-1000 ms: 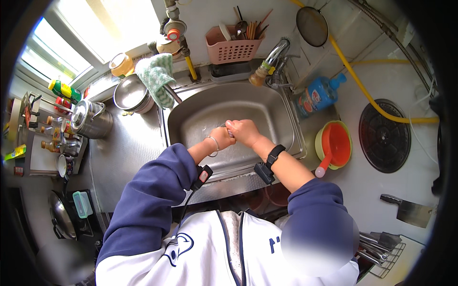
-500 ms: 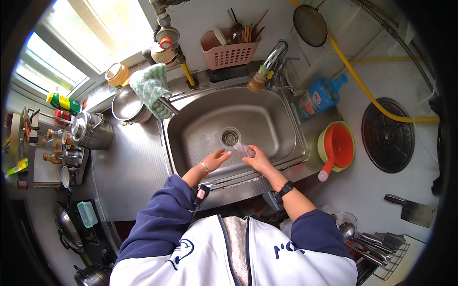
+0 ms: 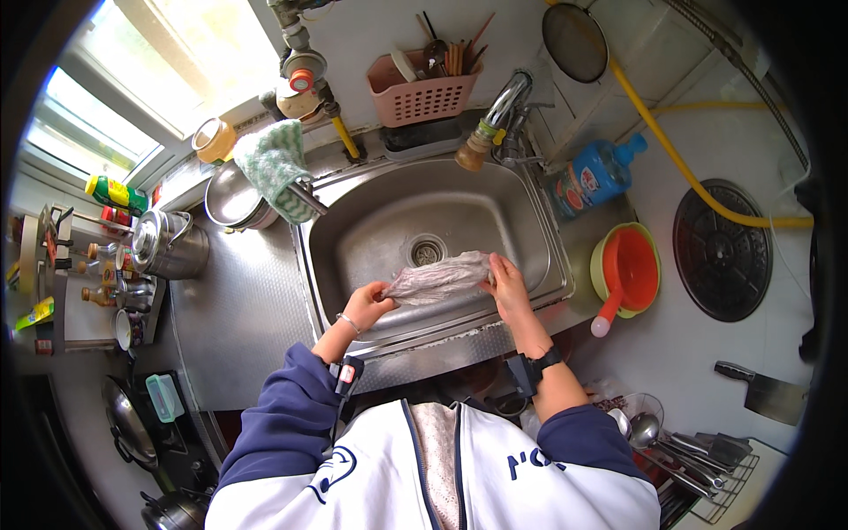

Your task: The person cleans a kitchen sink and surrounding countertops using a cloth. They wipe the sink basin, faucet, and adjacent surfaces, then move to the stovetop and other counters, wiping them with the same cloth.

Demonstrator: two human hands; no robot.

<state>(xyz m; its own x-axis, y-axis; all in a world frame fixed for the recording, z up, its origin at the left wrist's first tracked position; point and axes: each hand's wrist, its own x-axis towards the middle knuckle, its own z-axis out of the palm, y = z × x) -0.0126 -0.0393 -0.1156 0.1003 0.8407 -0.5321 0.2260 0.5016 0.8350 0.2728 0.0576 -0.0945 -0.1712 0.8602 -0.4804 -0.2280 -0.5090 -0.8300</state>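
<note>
Your left hand (image 3: 371, 305) and right hand (image 3: 507, 286) each pinch an end of the pale, crumpled cloth (image 3: 439, 278), stretched between them at the centre of the frame, over the sink (image 3: 364, 231). The step in hand looks like spreading it out. The next move seems to call for a firm hold at both ends and an even pull to open the folds.

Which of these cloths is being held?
The pale, wrinkled cloth, stretched between left hand and right hand; the green-white cloth drapes over a metal rod.
</note>
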